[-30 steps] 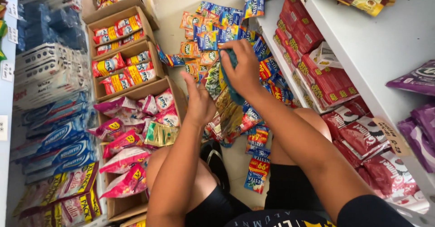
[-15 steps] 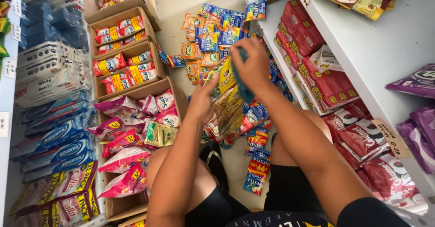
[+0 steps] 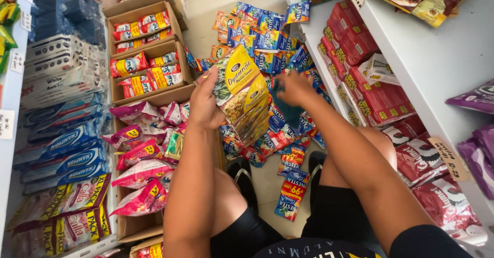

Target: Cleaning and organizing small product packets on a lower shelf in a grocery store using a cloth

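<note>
A: What does the head camera show in the left hand [image 3: 205, 106]?

B: Its fingers are closed around a fanned stack of yellow and green sauce packets [image 3: 242, 96], held upright above the floor, between the two arms.

A: And the right hand [image 3: 293, 87]?

B: It sits just beside the stack, on its right edge, with the fingers curled over something dark teal [image 3: 285, 106]. It's blurred, so I can't tell what that is or whether the hand really grips it.

A: What lies around them?

B: A heap of blue and orange sachets [image 3: 262, 34] is spread on the floor beyond the hands. Cardboard boxes [image 3: 146, 42] of red packets stand to the left, with pink bags [image 3: 139, 173] nearer. Red packs [image 3: 360, 57] fill the white shelf [image 3: 437, 67] on the right.
</note>
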